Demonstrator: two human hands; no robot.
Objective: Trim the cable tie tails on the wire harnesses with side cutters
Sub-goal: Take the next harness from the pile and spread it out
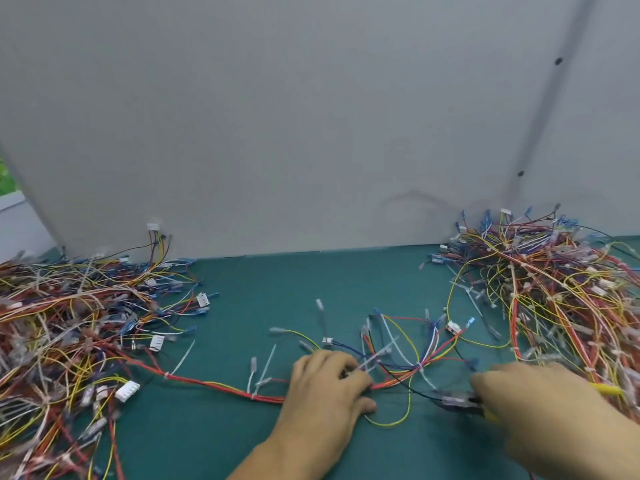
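Observation:
One wire harness [221, 388] of red, yellow, blue and black wires lies across the green mat, with white cable tie tails [183, 358] sticking up from it. My left hand [325, 386] grips this harness at its middle, fingers curled over the bundle. My right hand [540, 400] holds yellow-handled side cutters [457, 400], blurred, their jaws pointing left just below a white cable tie [420, 368] where the wires fan out. The jaws sit apart from that tie.
A large heap of harnesses [62, 327] fills the left of the green mat [214, 445]; another heap [554, 282] fills the right. A grey panel [311, 116] stands upright along the back edge. Bare mat shows between the heaps.

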